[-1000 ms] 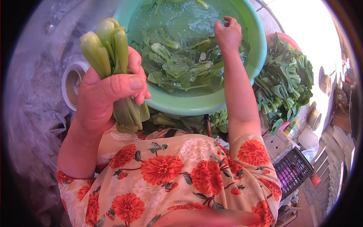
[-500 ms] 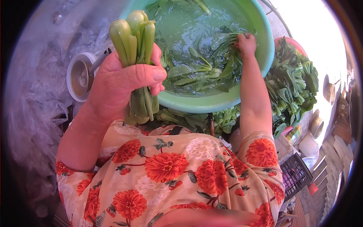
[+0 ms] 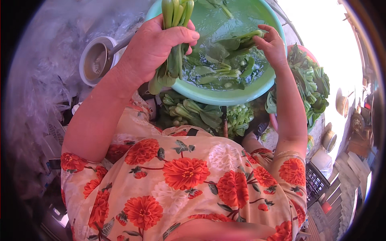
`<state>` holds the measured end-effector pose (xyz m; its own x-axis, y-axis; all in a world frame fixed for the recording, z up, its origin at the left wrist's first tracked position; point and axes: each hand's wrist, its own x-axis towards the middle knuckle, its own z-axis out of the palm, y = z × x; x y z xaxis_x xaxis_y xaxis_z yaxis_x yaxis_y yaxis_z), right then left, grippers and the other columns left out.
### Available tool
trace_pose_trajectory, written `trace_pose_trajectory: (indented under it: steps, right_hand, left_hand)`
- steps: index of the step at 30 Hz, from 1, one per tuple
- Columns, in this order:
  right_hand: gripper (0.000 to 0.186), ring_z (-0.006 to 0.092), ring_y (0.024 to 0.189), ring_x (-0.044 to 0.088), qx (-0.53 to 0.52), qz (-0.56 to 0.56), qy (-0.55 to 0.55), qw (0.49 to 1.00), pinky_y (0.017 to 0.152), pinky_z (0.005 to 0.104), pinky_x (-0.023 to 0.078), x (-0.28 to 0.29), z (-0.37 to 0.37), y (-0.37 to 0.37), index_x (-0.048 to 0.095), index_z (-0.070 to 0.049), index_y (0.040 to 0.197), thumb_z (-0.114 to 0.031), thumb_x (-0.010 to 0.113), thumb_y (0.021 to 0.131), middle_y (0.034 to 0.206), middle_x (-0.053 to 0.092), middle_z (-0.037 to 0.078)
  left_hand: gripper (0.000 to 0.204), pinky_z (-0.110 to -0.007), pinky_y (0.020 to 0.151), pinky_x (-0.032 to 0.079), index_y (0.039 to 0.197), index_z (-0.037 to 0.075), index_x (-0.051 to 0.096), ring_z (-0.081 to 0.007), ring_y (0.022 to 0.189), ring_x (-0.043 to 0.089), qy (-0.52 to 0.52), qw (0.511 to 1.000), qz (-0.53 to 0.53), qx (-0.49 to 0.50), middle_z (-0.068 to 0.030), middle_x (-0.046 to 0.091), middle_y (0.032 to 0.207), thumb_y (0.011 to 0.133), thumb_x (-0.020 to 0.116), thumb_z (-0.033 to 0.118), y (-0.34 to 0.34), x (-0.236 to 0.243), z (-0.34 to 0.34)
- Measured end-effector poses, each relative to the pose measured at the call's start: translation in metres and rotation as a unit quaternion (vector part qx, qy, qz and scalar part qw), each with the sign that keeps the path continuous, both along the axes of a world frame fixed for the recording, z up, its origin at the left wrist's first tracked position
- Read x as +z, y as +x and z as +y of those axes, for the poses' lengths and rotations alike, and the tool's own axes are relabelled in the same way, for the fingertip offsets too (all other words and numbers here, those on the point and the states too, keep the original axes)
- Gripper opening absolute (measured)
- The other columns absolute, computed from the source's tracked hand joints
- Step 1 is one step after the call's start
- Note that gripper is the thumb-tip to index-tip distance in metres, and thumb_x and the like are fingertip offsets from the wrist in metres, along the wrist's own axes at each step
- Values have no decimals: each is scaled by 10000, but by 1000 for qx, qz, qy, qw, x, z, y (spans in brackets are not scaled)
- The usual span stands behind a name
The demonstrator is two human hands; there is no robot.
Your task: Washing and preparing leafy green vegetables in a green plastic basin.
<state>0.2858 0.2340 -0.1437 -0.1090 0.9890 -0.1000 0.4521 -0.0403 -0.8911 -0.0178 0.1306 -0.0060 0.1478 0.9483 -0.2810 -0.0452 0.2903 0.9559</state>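
Note:
My left hand [image 3: 161, 50] is closed round a bunch of bok choy [image 3: 177, 12], its pale stem ends up and its leaves hanging below my fist at the near left rim of the green basin [image 3: 219, 96]. Over the right part of the basin, my right hand [image 3: 272, 46] pinches the stem end of another bok choy [image 3: 237, 42], lifted just above the water with its leaves pointing left. More bok choy [image 3: 219, 72] floats in the rippling water beneath it.
Left of the basin stands a white container [image 3: 86, 60] with a ladle-like pan in it, beside clear plastic sheeting [image 3: 40, 92]. Leafy greens [image 3: 309, 84] are heaped in a pink tub at right. More bok choy [image 3: 193, 112] lies below the basin. A dark crate [image 3: 317, 182] sits lower right.
My right hand has come up out of the water, lifting a bok choy. My left hand with its bunch has moved right and away from me, toward the basin.

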Motion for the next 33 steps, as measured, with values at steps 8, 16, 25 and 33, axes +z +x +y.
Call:
trace_pose_trajectory:
  steps: [8, 16, 25, 33]
  right_hand:
    - [395, 85, 854, 572, 199, 37, 45, 978, 798, 249, 475, 141, -72, -57, 550, -37, 1231, -117, 687, 869, 962, 641, 17]
    - [404, 120, 849, 615, 161, 90, 91, 979, 778, 268, 511, 267, -275, -90, 567, -13, 1209, -102, 717, 844, 989, 649, 51]
    - [371, 122, 703, 627, 83, 128, -34, 988, 631, 253, 527, 250, -306, -83, 624, -14, 1079, -282, 736, 848, 853, 663, 61]
    - [409, 75, 489, 535, 152, -78, -79, 982, 459, 238, 447, 219, -301, -65, 637, -26, 893, -410, 750, 809, 591, 570, 5]
  left_hand:
    - [443, -258, 897, 476, 1204, 31, 588, -109, 991, 596, 96, 984, 76, -130, -32, 624, 1117, 832, 738, 217, -25, -3, 7]
    - [533, -289, 835, 528, 1215, 48, 585, -144, 938, 638, 71, 956, -92, -269, -61, 655, 1058, 779, 796, 270, -13, 99, -158]
    - [487, -302, 813, 541, 1169, -12, 596, -163, 863, 645, -7, 952, -63, -299, -110, 654, 1017, 682, 604, 10, -9, 76, -160]
    - [407, -275, 750, 532, 1081, -20, 641, -132, 792, 633, 10, 938, 31, -346, -79, 666, 939, 681, 577, 23, 0, 58, -161]
